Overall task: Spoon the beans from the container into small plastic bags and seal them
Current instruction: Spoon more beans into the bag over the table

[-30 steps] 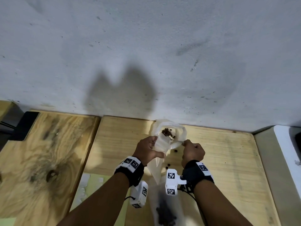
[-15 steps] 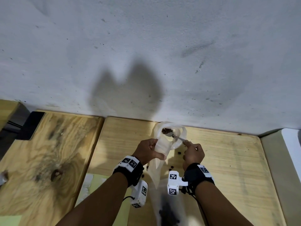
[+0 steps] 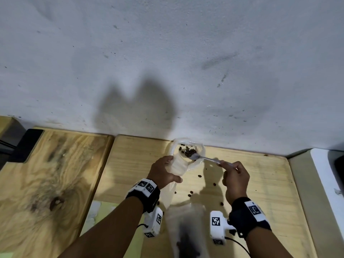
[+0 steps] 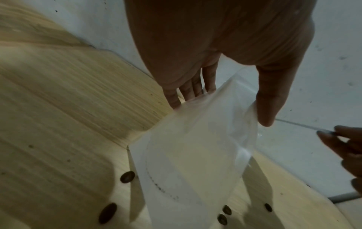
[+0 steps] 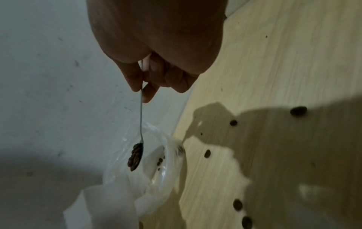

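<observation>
My left hand (image 3: pixel 168 170) grips a small clear plastic bag (image 3: pixel 178 165) just below its open mouth and holds it upright over the light wooden table (image 3: pixel 260 183). Thumb and fingers (image 4: pixel 192 89) wrap the bag (image 4: pixel 195 147). My right hand (image 3: pixel 223 163) pinches the handle of a metal spoon (image 3: pixel 208 159). The spoon's bowl, heaped with brown beans (image 5: pixel 135 156), sits at the bag's mouth (image 5: pixel 158 161), where a few beans lie. A blurred clear container of dark beans (image 3: pixel 186 241) stands at the near edge between my wrists.
Loose beans (image 3: pixel 199 176) lie scattered on the table near the bag. A grey wall (image 3: pixel 167 71) rises right behind it. A darker wooden board (image 3: pixel 46 183) adjoins on the left, and a white unit (image 3: pixel 325 183) on the right. A yellow-green sheet (image 3: pixel 104 218) lies under my left forearm.
My right hand has drawn back to the right, away from the bag, so more spoon handle shows. The loaded spoon bowl stays at the bag's mouth. My left hand keeps its hold.
</observation>
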### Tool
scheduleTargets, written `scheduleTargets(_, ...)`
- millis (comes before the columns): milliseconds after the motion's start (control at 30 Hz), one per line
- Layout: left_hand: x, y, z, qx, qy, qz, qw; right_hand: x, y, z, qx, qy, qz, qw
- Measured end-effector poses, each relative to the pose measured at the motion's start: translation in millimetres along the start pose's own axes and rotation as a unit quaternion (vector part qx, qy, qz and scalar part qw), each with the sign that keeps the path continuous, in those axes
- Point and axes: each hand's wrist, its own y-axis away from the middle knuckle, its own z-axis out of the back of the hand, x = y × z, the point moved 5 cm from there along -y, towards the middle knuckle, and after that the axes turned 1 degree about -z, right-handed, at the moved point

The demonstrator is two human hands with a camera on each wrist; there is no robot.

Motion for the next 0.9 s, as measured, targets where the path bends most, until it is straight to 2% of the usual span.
scheduleTargets(200, 0.3, -1.1, -3.2, -0.006, -0.005, -0.011, 1.000, 32.3, 9.4, 3.7, 0.087, -0.004, 0.058, 0.994)
scheduleTargets(333, 0.4, -1.5, -5.7, -0.003, -0.013, -0.015, 1.000, 45.0, 26.0, -16.8, 0.168, 0.116, 0.141, 0.969)
scheduleTargets(400, 1.1, -1.4, -6.3, 0.003, -0.016, -0.017, 1.000, 44.1, 30.1, -23.0, 0.184, 0.173, 0.163, 0.954)
scheduleTargets(500, -1.2, -1.8, -4.4, 0.008, -0.036, -0.034, 0.999, 50.2, 27.6, -18.4, 0.151, 0.157, 0.183, 0.959)
scheduleTargets(633, -10.8, -4.9, -0.6, 0.031, -0.083, -0.036, 0.995, 56.2, 19.0, -3.3, 0.044, 0.113, 0.190, 0.974)
scheduleTargets(733, -18.8, -11.7, -3.3, 0.046, -0.077, -0.020, 0.996, 50.0, 17.8, -10.2, 0.017, 0.173, 0.196, 0.965)
scheduleTargets(900, -23.9, -19.1, -8.0, 0.034, -0.041, 0.003, 0.999, 19.6, 6.2, -30.8, 0.040, 0.325, 0.187, 0.926)
